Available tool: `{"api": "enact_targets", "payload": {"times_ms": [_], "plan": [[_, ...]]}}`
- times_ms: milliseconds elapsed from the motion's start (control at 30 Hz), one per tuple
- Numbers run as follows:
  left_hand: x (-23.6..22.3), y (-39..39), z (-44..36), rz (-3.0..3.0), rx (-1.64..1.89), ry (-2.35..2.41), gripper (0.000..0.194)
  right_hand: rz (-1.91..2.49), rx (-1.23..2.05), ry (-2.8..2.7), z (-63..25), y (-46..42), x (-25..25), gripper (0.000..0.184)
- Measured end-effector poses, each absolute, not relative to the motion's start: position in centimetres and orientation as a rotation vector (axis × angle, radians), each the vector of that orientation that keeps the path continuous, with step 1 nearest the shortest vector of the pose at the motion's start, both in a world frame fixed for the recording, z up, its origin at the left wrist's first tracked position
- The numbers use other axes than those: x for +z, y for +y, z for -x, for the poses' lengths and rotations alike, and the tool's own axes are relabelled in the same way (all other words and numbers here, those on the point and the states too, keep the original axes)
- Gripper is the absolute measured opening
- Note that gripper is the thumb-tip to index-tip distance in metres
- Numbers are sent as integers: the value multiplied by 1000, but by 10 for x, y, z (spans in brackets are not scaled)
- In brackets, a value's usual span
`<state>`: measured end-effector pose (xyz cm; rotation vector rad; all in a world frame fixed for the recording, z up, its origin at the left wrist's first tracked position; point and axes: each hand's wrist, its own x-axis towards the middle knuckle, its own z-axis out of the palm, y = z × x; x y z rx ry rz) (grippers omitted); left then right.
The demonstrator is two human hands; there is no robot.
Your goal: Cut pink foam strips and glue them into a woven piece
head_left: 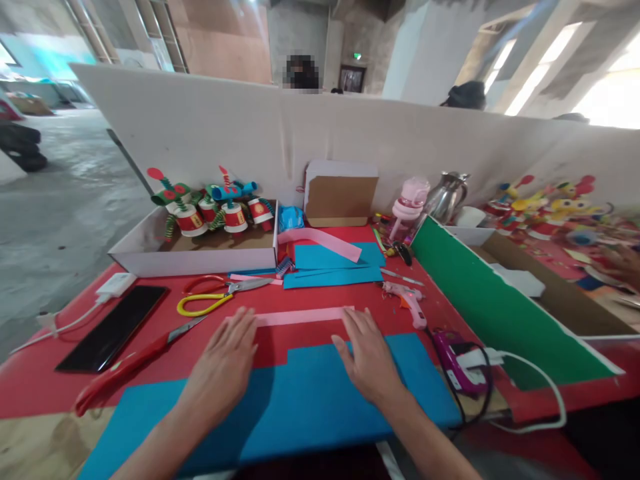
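Note:
A narrow pink paper strip (300,317) lies crosswise on the red table covering. My left hand (227,353) rests flat over its left end, fingers stretched out. Over the right end lies my right hand (367,353), its fingers straight and the thumb apart. Neither hand grips anything. Beneath my wrists spreads a large blue paper sheet (300,413). Scissors with red and yellow handles (205,303) lie just beyond my left hand, and a red-handled cutting tool (135,360) lies to its left. Beyond my right hand is a pink glue gun (413,303).
A white box (200,265) of paper-cup figures stands back left. Blue strips (333,276) and a wider pink strip (325,241) lie behind. A phone (113,328) is at left; a purple power strip (457,363) with cables and a green panel (490,300) are at right.

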<state>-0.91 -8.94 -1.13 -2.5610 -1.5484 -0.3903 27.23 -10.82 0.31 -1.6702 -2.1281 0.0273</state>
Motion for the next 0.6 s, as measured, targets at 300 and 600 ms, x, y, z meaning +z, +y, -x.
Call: {"api": "enact_targets", "payload": {"times_ms": [300,600], "plan": [[-27,-81,-47,2790,-331,-1567,56,1413,387,-2447,-204,-90,-6,73],[-30,-88,12,2544,-281,-1688,50,1736,312,-2403,-270,-86,-24,74]]}}
